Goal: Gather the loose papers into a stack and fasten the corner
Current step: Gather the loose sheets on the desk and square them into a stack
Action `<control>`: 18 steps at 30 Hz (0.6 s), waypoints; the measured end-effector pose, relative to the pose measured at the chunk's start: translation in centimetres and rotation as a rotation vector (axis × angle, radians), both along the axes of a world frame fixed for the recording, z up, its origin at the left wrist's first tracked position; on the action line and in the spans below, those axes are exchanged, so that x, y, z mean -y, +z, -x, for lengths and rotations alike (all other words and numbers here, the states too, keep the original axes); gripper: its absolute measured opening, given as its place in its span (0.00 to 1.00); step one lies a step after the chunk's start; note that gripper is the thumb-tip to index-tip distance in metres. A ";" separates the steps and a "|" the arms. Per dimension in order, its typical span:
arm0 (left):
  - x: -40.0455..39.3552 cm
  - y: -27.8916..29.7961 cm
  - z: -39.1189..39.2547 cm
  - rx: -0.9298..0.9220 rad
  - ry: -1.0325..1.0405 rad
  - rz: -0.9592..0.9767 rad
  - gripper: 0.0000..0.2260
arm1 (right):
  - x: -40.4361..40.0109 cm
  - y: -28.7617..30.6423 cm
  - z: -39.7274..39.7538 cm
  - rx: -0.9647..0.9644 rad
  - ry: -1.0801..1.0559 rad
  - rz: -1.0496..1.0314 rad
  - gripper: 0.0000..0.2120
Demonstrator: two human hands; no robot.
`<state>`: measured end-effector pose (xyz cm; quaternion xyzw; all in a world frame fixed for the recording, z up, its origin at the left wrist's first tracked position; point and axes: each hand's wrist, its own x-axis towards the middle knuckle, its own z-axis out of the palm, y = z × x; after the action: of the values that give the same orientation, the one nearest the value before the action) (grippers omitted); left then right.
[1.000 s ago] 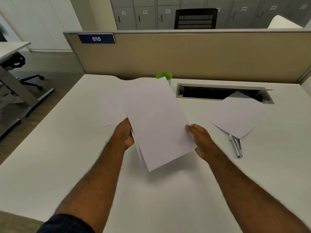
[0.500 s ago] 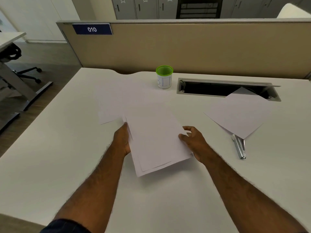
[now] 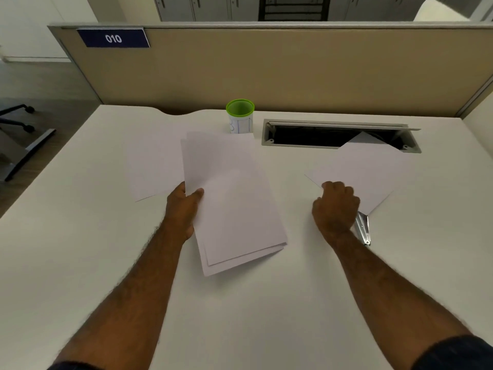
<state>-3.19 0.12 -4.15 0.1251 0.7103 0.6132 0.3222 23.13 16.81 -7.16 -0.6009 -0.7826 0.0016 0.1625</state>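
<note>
On the white desk (image 3: 80, 263) the left hand (image 3: 181, 212) pinches the left edge of a loose stack of papers (image 3: 234, 209), thumb on top, the sheets fanned at their near corner. Just left of it another sheet (image 3: 154, 166) lies flat. The right hand (image 3: 336, 206), fingers curled, touches the near-left corner of a separate sheet (image 3: 365, 172) that covers part of a metal stapler (image 3: 363, 231); whether it grips the sheet cannot be told. Behind stands a green-rimmed cup (image 3: 240, 116) beside a cable tray (image 3: 338, 134)

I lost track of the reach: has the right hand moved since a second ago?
Yes. The right hand left the stack and moved right, toward the stapler.
</note>
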 end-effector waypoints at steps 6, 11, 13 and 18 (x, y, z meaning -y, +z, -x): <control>-0.3 -0.1 0.3 0.139 0.004 -0.043 0.16 | -3.3 -0.8 -3.4 0.269 -0.058 0.150 0.20; -0.2 -0.4 0.0 0.160 0.002 -0.011 0.15 | -3.8 0.0 -4.2 0.457 -0.050 0.123 0.10; -0.1 -0.7 -0.1 0.162 -0.003 -0.009 0.15 | -3.8 0.5 -4.3 0.488 -0.047 0.095 0.09; 0.0 -1.1 0.0 0.170 -0.006 0.003 0.16 | -4.1 2.0 -4.1 0.396 -0.052 0.005 0.04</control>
<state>-3.19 0.17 -5.21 0.0744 0.6811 0.6193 0.3834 27.24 20.92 -5.16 -0.6100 -0.7834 -0.1190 0.0041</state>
